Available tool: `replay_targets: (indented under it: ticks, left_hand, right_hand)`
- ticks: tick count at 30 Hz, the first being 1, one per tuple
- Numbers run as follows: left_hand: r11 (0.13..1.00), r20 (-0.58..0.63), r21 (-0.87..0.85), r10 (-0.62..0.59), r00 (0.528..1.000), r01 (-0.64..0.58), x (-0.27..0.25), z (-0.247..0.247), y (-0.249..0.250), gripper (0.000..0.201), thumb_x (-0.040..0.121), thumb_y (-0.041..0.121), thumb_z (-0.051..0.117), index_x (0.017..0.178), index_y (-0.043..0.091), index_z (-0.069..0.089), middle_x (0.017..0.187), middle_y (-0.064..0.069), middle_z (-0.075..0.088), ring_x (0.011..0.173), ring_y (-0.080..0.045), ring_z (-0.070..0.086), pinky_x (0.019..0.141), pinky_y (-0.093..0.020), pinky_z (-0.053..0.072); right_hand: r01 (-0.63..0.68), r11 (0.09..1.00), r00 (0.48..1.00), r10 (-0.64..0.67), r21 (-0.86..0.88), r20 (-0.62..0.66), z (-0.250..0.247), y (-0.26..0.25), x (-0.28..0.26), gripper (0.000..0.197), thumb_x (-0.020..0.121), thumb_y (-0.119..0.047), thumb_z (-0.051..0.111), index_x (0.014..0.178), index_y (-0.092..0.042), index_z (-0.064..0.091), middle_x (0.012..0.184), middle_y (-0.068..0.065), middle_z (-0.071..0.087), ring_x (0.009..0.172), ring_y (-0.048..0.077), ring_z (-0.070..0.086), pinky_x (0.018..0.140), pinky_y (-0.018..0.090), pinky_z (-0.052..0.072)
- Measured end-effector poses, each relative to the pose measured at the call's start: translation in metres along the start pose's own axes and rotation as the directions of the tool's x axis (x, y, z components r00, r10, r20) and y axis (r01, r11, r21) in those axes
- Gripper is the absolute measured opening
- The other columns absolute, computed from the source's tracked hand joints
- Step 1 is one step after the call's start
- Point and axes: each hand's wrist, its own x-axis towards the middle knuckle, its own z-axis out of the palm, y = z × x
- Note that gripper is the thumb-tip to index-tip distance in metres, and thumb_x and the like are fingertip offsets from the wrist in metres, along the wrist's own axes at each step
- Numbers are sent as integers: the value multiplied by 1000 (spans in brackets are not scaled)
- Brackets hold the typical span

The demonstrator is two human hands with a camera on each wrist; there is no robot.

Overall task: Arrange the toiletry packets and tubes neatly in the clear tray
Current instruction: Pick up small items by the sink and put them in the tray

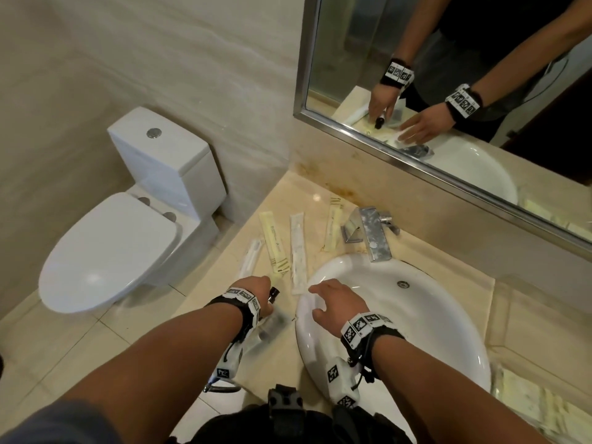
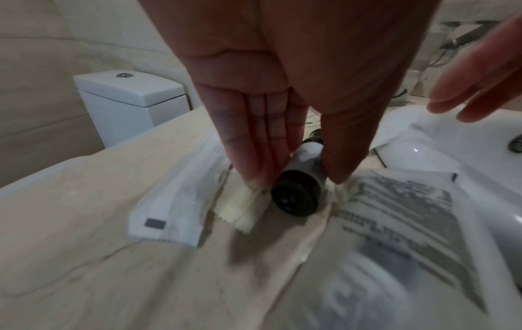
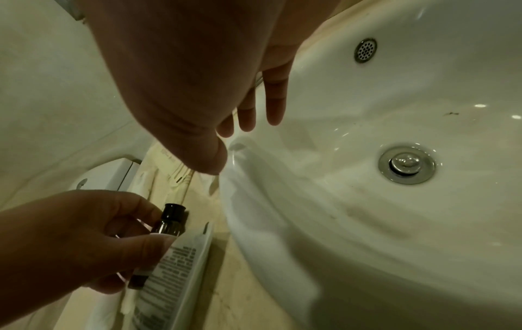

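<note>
— What is the left hand (image 2: 285, 107) doing?
— Pinching a small black-capped tube (image 2: 299, 185) low over the counter (image 2: 84, 256), among the packets (image 1: 275, 245).
— And the right hand (image 1: 336, 302)?
— Hovering over the sink (image 1: 432, 322) rim, fingers spread, gripping nothing.

Head overhead, wrists close, sharing sink (image 1: 416, 315).

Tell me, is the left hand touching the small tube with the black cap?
Touching. In the left wrist view the left hand pinches the black-capped tube between fingers and thumb, with no gap either side; the right wrist view agrees.
</note>
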Motion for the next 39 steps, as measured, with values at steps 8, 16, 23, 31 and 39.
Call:
replay_targets:
  ticks: [8,16,23,31,39]
  left_hand:
    - [976,-5,-211,-58,998,56,4,-14,6,42,79,46,58,108,18,47,86,2,55,76,-20,57,63,-31,47]
    - [956,-197,-293,-89,976,28,-8,-16,-25,44,96,51,43,114,12,44,85,-2,58,74,-25,59,65,-35,49]
    - [954,-201,-297,-114,973,50,-20,-17,-49,45,98,54,36,115,13,44,87,-2,61,73,-22,59,65,-36,49]
    - [950,-239,-311,-84,967,6,-23,-32,-41,45,99,51,33,117,12,47,99,-8,67,83,-27,62,75,-41,53]
    - [939,-297,-312,50,954,-146,-11,-62,18,40,96,48,42,116,14,46,92,-7,64,81,-30,62,67,-35,46]
  right_hand:
    - [153,988,988,-152,-26,39,7,-18,-1,48,86,-36,62,133,-36,58,141,-6,51,131,18,45,104,38,46]
    - [438,873,895,-403,-215,189,32,-63,18,51,82,-39,68,132,-34,60,141,3,51,129,30,44,104,50,43]
    - [416,796,909,-382,-440,169,63,-66,20,32,96,-25,52,124,-11,63,127,14,54,116,37,49,93,48,41]
    - [110,991,993,-112,74,30,15,-51,-4,21,98,-27,44,112,-25,59,105,3,69,95,26,64,85,38,53]
    - [-128,401,966,257,907,23,-9,-2,-54,12,92,-10,54,81,-11,56,65,8,47,50,16,38,50,29,30]
